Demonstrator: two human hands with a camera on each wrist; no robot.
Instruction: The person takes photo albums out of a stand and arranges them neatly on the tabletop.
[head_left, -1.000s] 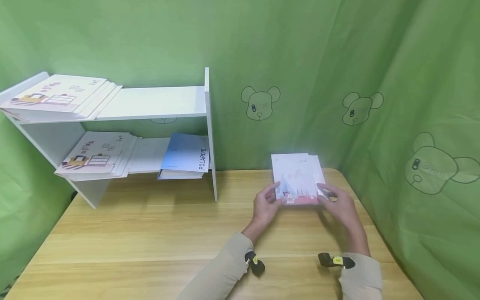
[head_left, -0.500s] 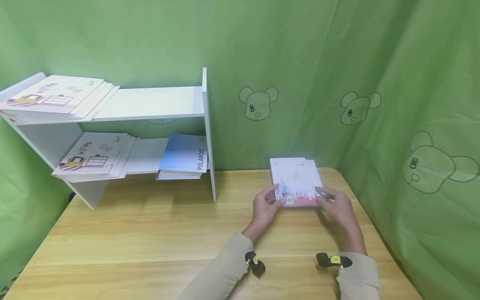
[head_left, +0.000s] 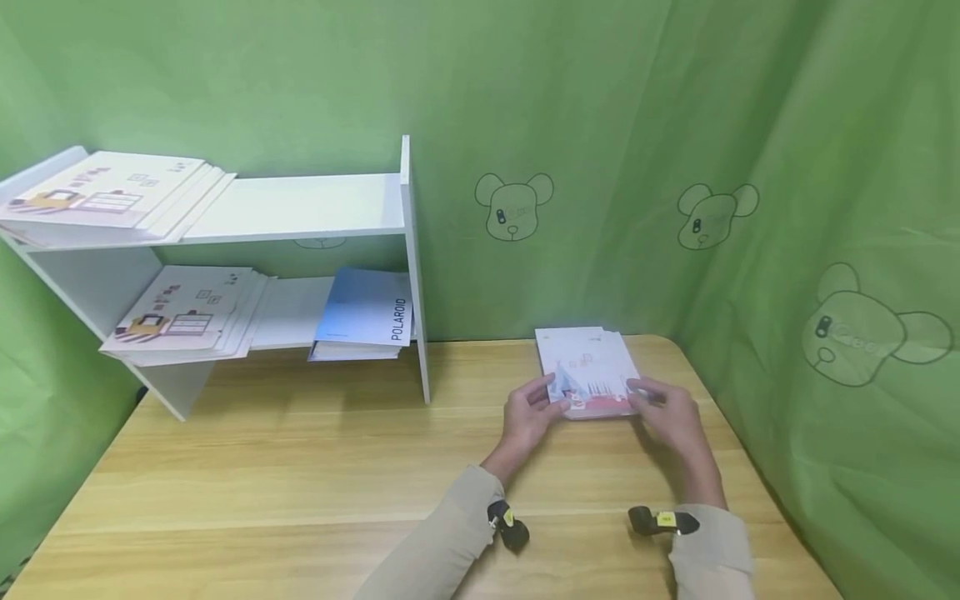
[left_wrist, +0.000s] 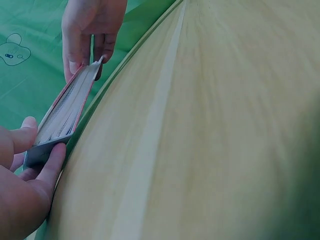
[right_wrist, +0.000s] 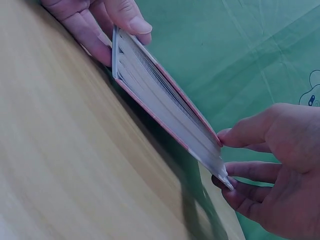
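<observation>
A thin stack of booklets (head_left: 587, 368) with a white, blue and pink cover is held low over the far right of the wooden table (head_left: 300, 467), its far edge raised. My left hand (head_left: 542, 402) pinches its near left corner, thumb on top. My right hand (head_left: 651, 402) pinches the near right corner. The left wrist view shows the stack (left_wrist: 62, 117) edge-on between my left hand (left_wrist: 30, 165) and my right hand (left_wrist: 87, 35). The right wrist view shows the stack's page edges (right_wrist: 165, 102) tilted above the table, my right hand (right_wrist: 265, 170) at one end and my left hand (right_wrist: 100, 20) at the other.
A white two-level shelf (head_left: 300, 207) stands at the table's back left. Piles of booklets (head_left: 112, 193) lie on its top and lower boards, beside a blue book marked POLAROID (head_left: 367, 312). A green cloth (head_left: 787, 250) hangs close behind and to the right.
Both hands have lowered the stack toward the table, and it now lies flatter. The camera view has shifted slightly.
</observation>
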